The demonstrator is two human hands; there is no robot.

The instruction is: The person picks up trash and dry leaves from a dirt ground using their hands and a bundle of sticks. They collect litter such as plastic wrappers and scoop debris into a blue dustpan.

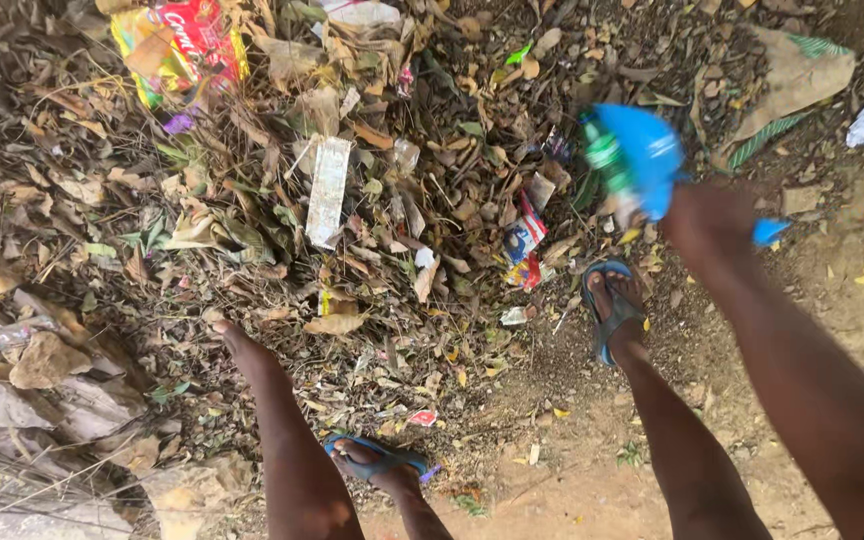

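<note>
Right hand: our right hand point(707, 222) is clenched on a blue bag point(637, 155), gripping it at its lower end, a scrap of blue showing past the wrist.
Bag: it hangs above the edge of the litter heap point(352, 220), near the sandal point(607, 300) on our far foot; it is blurred, so detail is poor.
Bag axis: we judge its long axis runs from the hand up and left across the view, the free end pointing toward the heap.
Contents: something green and white point(607, 160) shows at the bag's left side; whether it sits inside or against it we cannot tell.
Left hand: our left hand point(227, 335) reaches low to the leaves, fingers together; whether it pinches anything we cannot tell.
Around: a white wrapper point(328, 190) lies well up the heap, a red and yellow packet point(177, 45) at the top left.
Risk: we judge the bag could tip and spill, since it is held by one end only; loose leaves underfoot could let the near sandal point(377, 462) slide.
</note>
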